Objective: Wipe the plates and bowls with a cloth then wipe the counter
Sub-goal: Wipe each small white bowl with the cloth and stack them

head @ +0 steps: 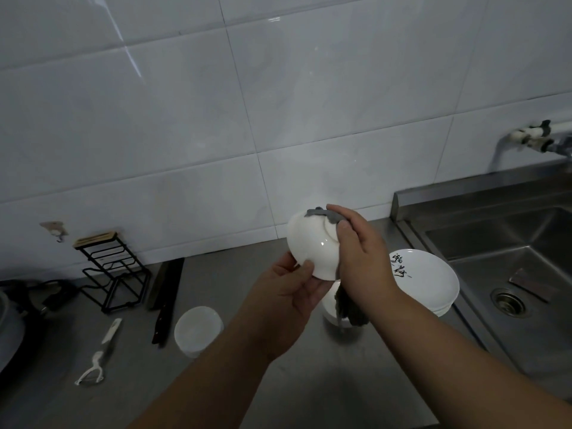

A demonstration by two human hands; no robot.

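My left hand point(292, 287) grips a white bowl point(311, 247) by its rim, held tilted above the counter with its underside facing me. My right hand point(360, 252) holds a grey cloth point(323, 213) pressed against the bowl's base, and the rest of the cloth hangs down below my wrist. A stack of white plates point(433, 280) with black brush writing sits on the counter to the right. Another white bowl point(198, 331) stands on the counter to the left. A further bowl point(332, 308) lies partly hidden under my hands.
A steel sink point(507, 261) with a drain and a wall tap point(535, 139) is at the right. A black wire rack point(113, 270), a dark knife point(165, 300), a white peeler point(100, 356) and a dark pot point(18, 317) sit along the grey counter point(309, 385) at the left.
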